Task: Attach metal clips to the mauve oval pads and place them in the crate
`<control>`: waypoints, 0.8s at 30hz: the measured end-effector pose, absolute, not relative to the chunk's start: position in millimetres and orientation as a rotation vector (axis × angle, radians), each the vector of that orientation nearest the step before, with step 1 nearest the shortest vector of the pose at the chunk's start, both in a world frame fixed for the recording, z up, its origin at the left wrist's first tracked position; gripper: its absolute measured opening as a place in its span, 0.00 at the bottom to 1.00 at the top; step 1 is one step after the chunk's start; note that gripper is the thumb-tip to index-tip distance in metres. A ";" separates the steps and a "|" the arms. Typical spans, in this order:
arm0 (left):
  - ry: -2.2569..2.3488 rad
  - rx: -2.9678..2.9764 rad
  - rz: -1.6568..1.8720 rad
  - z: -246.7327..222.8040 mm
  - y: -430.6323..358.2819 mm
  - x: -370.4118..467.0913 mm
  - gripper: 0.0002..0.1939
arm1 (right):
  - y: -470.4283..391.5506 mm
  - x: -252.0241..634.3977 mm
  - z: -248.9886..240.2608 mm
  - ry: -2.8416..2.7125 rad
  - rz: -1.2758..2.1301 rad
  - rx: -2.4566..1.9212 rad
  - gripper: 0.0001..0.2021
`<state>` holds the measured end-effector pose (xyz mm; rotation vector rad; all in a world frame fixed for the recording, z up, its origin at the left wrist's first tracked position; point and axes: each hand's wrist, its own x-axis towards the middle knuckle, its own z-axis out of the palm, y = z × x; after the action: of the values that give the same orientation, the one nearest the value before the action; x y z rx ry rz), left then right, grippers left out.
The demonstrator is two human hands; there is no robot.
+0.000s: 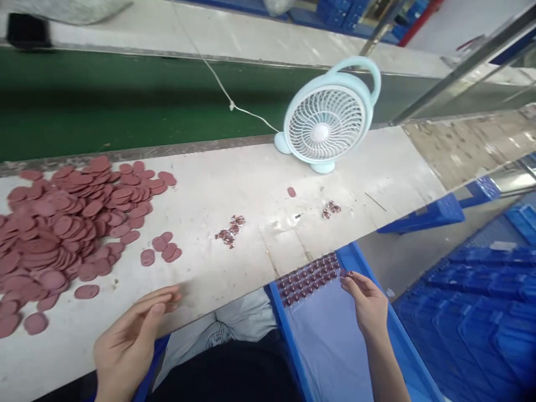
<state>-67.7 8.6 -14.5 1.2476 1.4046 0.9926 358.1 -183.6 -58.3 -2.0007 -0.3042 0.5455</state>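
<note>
In the head view, the right hand (348,277) is over the blue tray (350,258), which sits below the worktop's (218,178) near edge. Its thumb and index finger are closed, apparently on 1 small dark piece (344,273), at the end of the rows of dark pieces (310,279).

Those rows fill only the tray's end beside the worktop; pale liner (330,335) shows over the greater part, so I judge the tray to be at an early stage.

The left hand (129,338) hovers by the worktop's near edge, thumb close to bent fingers; whether they meet or grip anything, I cannot tell.

Plenty seems left: a large pile of reddish discs (62,234) covers the worktop's left end, with a few loose discs (159,244) beside it. Farther right lie 2 clusters of dark bits, the first (230,230) mid-worktop, the second (332,209) past 1 lone disc (292,191). The fan (324,123) stands at the far edge.
</note>
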 end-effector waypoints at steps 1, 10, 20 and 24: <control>1.423 1.257 0.979 -17.0 9.2 -69.9 0.08 | -197.7 374.9 -72.3 -0.277 0.504 -2.091 0.19; 1.578 1.254 0.880 -9.3 9.2 -57.9 0.08 | -235.0 438.8 -166.9 -0.357 0.533 -2.701 0.15; 1.555 1.282 0.868 -17.2 8.5 -61.0 0.10 | -223.9 455.2 -194.3 -0.511 0.564 -2.915 0.16; 1.553 1.300 0.887 -14.7 8.7 -59.7 0.11 | -222.3 455.1 -196.7 -0.535 0.579 -2.947 0.17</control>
<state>-59.7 8.7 -14.7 1.2996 1.5531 0.8873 455.1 -222.3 -196.7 -2.9472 -0.5347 0.5792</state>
